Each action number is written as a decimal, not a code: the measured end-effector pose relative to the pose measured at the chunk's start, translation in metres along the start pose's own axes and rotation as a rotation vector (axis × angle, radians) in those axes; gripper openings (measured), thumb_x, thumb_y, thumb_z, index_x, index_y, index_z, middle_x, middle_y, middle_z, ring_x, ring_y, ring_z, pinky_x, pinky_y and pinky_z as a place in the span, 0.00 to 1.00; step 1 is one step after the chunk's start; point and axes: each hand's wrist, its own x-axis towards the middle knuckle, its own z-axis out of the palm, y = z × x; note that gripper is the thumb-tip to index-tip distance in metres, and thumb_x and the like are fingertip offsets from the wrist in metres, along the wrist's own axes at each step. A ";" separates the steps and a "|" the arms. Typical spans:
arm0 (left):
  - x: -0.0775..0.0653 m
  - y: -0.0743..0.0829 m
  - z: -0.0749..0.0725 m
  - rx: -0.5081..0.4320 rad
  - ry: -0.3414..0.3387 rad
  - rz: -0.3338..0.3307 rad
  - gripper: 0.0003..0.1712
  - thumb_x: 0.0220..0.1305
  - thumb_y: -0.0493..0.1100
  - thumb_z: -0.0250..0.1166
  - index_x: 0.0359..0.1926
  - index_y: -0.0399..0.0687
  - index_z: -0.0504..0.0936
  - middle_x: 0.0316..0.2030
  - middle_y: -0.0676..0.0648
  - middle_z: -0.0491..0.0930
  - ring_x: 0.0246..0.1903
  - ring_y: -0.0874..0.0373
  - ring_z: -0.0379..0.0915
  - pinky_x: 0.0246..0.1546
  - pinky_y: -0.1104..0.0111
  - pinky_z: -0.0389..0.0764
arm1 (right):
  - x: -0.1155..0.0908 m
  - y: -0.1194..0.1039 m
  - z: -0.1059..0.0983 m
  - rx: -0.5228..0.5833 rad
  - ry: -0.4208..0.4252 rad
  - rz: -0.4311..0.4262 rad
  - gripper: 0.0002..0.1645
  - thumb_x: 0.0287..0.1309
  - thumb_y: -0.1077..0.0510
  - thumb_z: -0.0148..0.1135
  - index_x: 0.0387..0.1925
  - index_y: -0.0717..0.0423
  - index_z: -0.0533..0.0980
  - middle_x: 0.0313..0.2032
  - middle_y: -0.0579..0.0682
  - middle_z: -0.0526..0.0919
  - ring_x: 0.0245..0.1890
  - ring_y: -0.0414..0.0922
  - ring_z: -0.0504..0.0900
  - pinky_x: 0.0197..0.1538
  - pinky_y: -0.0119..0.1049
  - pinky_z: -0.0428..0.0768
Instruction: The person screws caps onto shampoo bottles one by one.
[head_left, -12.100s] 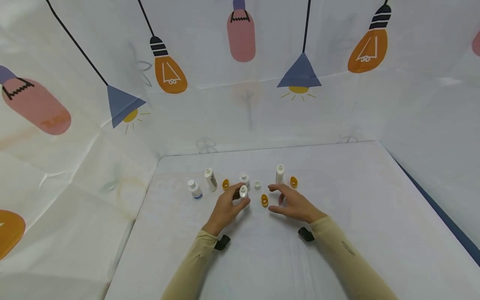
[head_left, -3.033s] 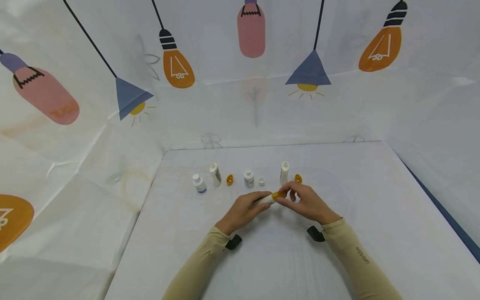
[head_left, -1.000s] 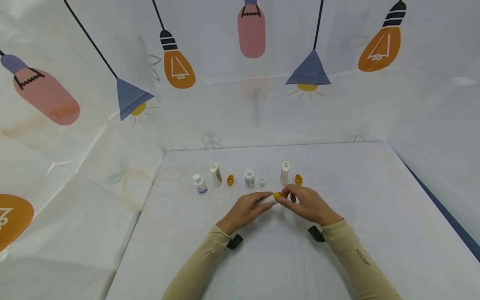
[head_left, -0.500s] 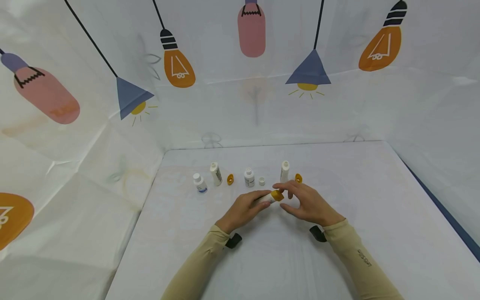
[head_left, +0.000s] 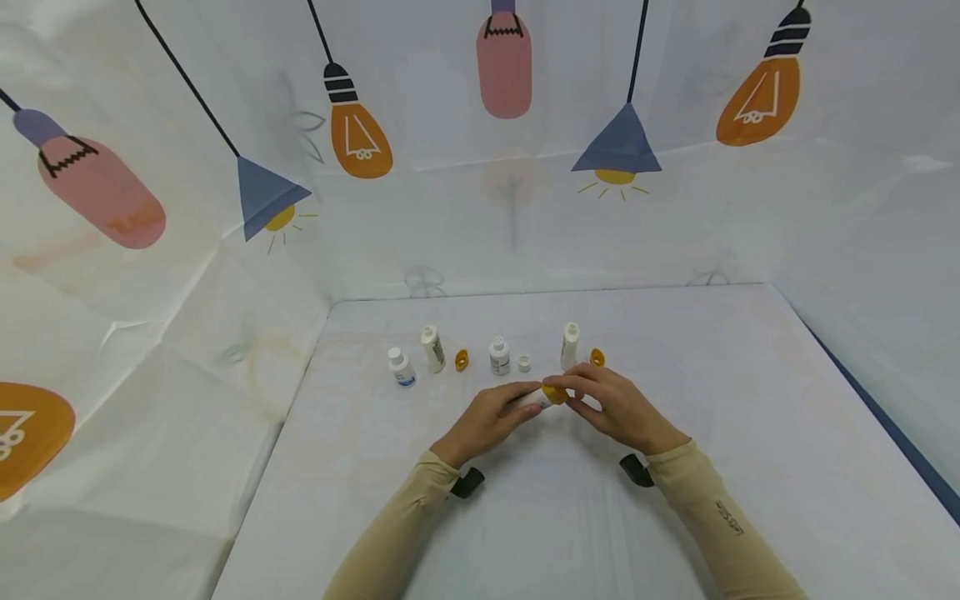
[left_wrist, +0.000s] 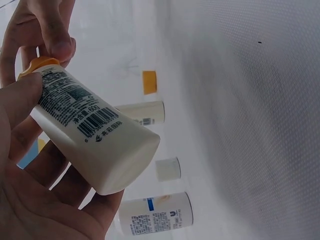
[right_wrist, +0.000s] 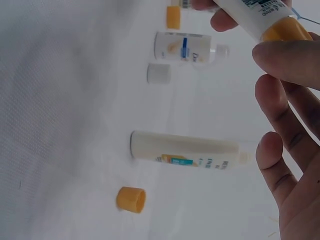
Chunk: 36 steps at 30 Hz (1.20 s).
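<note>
My left hand grips a white squeeze bottle with a barcode on its label, tilted toward the right hand. An orange cap sits on the bottle's neck. The thumb and fingers of my right hand pinch this cap; in the right wrist view the thumb lies against the cap's side. Just beyond the right hand stands a tall uncapped white bottle, with a loose orange cap beside it.
Behind the hands stand a small uncapped bottle and a loose white cap. Farther left are another orange cap, an uncapped white bottle and a bottle with a white cap. White sheeting rises around the table.
Earliest, the left hand held the bottle uncapped while an orange cap lay between the hands; now that bottle has an orange cap. Right fingers spread off the cap half a second ago, then closed again.
</note>
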 end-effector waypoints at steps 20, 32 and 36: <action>-0.001 -0.004 0.002 0.007 0.004 -0.014 0.25 0.76 0.50 0.60 0.68 0.44 0.75 0.60 0.42 0.80 0.60 0.53 0.77 0.62 0.64 0.75 | -0.001 0.003 -0.002 0.014 -0.034 0.026 0.37 0.47 0.61 0.79 0.62 0.48 0.80 0.47 0.42 0.85 0.36 0.41 0.82 0.39 0.33 0.81; 0.000 -0.004 0.004 0.046 0.044 0.053 0.23 0.75 0.45 0.61 0.66 0.42 0.77 0.56 0.42 0.83 0.55 0.52 0.81 0.57 0.66 0.79 | 0.000 0.004 -0.002 0.019 -0.044 0.032 0.32 0.65 0.38 0.59 0.62 0.51 0.79 0.45 0.40 0.85 0.34 0.38 0.80 0.38 0.30 0.78; 0.000 -0.005 0.004 0.069 0.064 0.064 0.23 0.75 0.45 0.62 0.66 0.43 0.78 0.55 0.46 0.84 0.53 0.60 0.81 0.55 0.69 0.79 | -0.001 0.005 0.000 0.008 -0.036 0.031 0.32 0.57 0.45 0.72 0.62 0.53 0.79 0.44 0.41 0.85 0.33 0.38 0.79 0.36 0.32 0.78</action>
